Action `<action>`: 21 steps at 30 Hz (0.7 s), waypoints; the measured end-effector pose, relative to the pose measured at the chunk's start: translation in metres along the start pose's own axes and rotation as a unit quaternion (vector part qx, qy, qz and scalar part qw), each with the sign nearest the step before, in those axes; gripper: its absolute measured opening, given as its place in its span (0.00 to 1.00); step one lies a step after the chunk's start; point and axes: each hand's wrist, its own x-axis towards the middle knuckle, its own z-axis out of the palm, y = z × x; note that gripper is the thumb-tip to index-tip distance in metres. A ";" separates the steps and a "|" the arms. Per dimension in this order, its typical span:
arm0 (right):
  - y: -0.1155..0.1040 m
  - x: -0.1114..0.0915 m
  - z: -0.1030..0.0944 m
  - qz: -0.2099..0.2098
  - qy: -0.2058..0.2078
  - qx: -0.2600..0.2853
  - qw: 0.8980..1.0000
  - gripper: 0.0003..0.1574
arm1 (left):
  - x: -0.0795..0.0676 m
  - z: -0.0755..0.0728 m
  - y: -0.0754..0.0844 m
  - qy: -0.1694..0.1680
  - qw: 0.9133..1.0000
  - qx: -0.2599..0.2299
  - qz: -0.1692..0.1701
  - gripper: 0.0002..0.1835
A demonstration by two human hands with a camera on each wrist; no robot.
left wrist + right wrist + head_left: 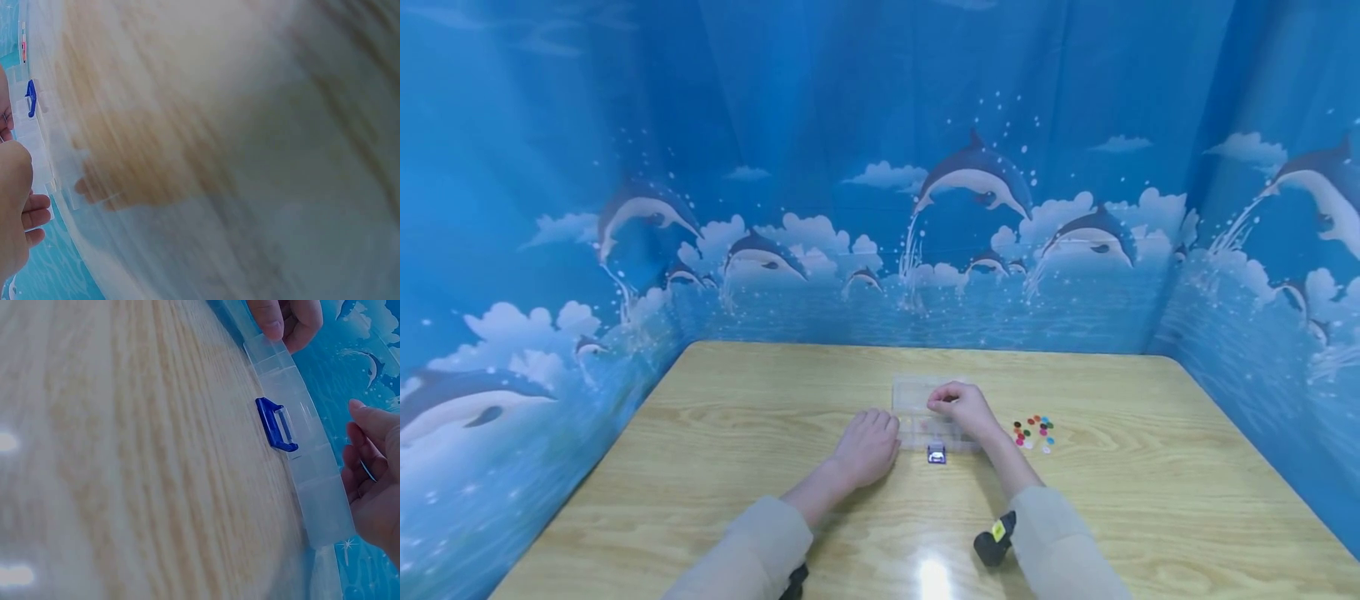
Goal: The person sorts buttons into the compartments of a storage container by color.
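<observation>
A clear plastic compartment box (322,494) with a blue latch (275,425) lies on the table, its transparent lid (913,393) raised or folded back at the far side. My left hand (867,447) grips the box's left end; in the right wrist view its thumb (267,322) lies against the end and other fingers curl behind. Above the box hovers my right hand (964,408), thumb and fingertips close together. Whether a small thing is between them is hidden. To the right of the box lie several small, round, multicoloured pieces (1036,422), button-like in shape.
The box sits on a wood-grain table (737,392). A blue curtain (820,167) printed with dolphins hangs behind the table and along both sides. Black wrist devices (995,542) are strapped near the cuffs.
</observation>
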 end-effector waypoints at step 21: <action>0.001 -0.002 -0.035 0.045 0.021 0.021 0.999 0.10 | 0.000 0.000 0.000 -0.014 1.000 -0.012 0.000 0.15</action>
